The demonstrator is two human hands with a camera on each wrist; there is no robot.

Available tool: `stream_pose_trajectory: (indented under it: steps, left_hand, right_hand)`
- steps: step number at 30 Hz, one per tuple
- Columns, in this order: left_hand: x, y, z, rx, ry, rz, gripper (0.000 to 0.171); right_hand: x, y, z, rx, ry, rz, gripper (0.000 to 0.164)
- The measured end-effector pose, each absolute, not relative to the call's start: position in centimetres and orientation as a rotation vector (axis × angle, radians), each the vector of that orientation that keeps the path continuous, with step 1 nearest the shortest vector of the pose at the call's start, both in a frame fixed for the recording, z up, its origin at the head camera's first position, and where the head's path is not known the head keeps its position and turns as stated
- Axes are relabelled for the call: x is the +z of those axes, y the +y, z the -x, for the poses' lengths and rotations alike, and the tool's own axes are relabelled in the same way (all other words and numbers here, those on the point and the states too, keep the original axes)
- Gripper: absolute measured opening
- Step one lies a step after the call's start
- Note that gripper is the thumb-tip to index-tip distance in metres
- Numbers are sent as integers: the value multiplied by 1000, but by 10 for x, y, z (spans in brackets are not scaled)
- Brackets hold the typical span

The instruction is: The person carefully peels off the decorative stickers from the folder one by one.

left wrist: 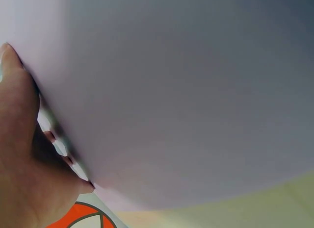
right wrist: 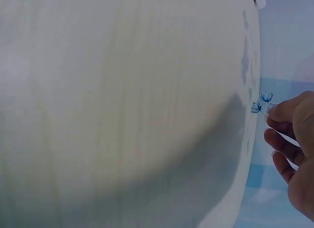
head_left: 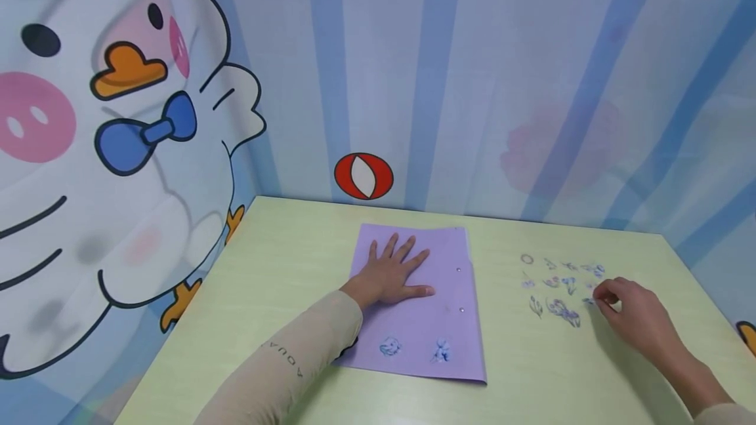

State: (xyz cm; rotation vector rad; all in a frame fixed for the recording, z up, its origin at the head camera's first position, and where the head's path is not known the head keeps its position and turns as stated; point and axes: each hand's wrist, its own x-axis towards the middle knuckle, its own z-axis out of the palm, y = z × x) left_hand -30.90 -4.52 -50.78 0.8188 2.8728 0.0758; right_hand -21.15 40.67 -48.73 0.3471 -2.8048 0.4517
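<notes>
My left hand lies flat with fingers spread on a purple folder-like cover. Two small studs show near the cover's right edge. Along its lower part sit two blue flower stickers, one at the left and one at the right. Over the right side of the table, my right hand pinches a small clear sticker with blue flowers between thumb and forefinger. In the right wrist view its other fingers are loosely curled. The left wrist view shows the cover close up beside the hand.
Several loose flower stickers lie in rough rows on the pale table, left of my right hand. A ring-shaped sticker is at the far left of them. Behind the table hangs a striped cloth with a cartoon duck.
</notes>
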Motion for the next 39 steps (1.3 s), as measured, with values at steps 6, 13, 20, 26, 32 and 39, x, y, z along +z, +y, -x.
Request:
stream_pose_trajectory:
  steps: [6,13,20,26,32,39]
  left_hand:
    - [-506,-46,308,88,2874,-817,93]
    - [-504,-45,307,89,2872,-814,93]
    - [-501,-44,306,94,2870,-818,92]
    - [-503,-45,306,80,2868,-814,92]
    - [-503,-45,306,75,2872,-811,93]
    - [-504,-45,307,72,2874,-809,93]
  right_hand:
    - [-498,411,209,293,-2748,-454,15]
    - [-506,409,203,192,-2701,-586,23]
    - [-506,410,200,246,-2782,-562,14]
    - [-505,409,201,315,-2835,-521,16]
    - [-504,406,201,313,-2811,-507,17]
    - [-502,406,200,304,-2772,-489,14]
